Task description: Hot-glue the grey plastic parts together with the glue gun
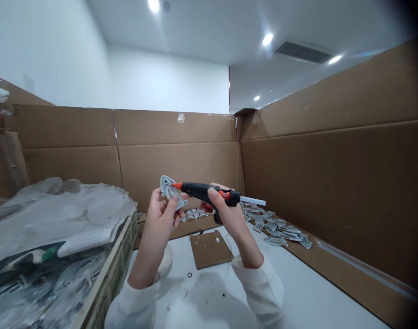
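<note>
A small grey plastic frame (179, 199) with a pointed arch shape is held up between the thumb and fingers of my left hand (161, 211). My right hand (227, 212) is wrapped round a black and orange glue gun (198, 190), which lies level and points left. Its orange nozzle touches or nearly touches the upper part of the frame. A white glue stick (253, 200) sticks out of the gun's back end. Below the hands, a square brown cardboard piece (211, 250) with whitish spots lies on the white table (209, 301).
Many similar grey frames (281, 230) are piled at the right, with more (195, 214) behind the hands. A crate (109, 278) of plastic-wrapped items stands at the left. Cardboard walls (178, 160) surround the table. A small dark ring (190, 275) lies near the front.
</note>
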Motion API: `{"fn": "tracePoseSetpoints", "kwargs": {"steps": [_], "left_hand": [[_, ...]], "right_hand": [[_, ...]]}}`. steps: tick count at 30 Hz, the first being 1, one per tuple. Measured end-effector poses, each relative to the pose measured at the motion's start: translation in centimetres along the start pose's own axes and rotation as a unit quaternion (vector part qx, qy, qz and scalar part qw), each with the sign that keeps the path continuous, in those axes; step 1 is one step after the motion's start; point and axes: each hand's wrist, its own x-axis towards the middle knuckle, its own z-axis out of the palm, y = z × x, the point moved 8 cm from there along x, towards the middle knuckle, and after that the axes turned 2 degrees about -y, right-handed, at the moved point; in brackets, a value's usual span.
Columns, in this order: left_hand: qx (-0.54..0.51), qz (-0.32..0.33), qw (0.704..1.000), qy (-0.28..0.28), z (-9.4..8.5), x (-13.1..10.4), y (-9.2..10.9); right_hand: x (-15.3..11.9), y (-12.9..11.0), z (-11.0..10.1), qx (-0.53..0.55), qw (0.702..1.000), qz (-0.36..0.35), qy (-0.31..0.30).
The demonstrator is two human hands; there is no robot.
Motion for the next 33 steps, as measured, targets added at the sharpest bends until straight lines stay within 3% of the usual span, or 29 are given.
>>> {"fn": "tracePoseSetpoints", "kwargs": {"steps": [16, 33], "left_hand": [[0.021, 0.014, 1.000, -0.005, 0.41, -0.57, 0.39], [0.020, 0.011, 1.000, -0.007, 0.23, -0.45, 0.23]], "right_hand": [[0.27, 0.55, -0.32, -0.048, 0.999, -0.016, 0.020], [0.28, 0.79, -0.28, -0.029, 0.999, -0.006, 0.036]]}}
